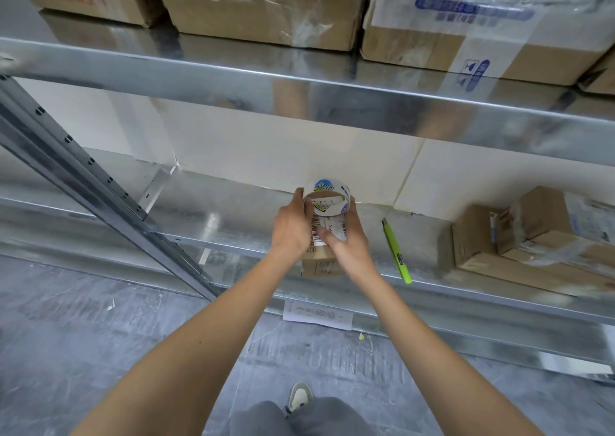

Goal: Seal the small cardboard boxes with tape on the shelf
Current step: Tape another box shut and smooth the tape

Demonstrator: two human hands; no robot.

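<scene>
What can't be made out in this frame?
- Head view: the hands hide most of the small box top; taped or not, unclear.
- Tape roll free end: not visible.
- Stacked boxes at right: blurred.
- Paper on the floor: print too small.

- We saw a green utility knife (396, 252) lying on the shelf.
- We saw a printed paper sheet (317, 314) on the floor (100, 336).

Metal shelf (199, 216): small box (321, 264), green cutter (396, 252), stacked boxes (519, 246).
</scene>
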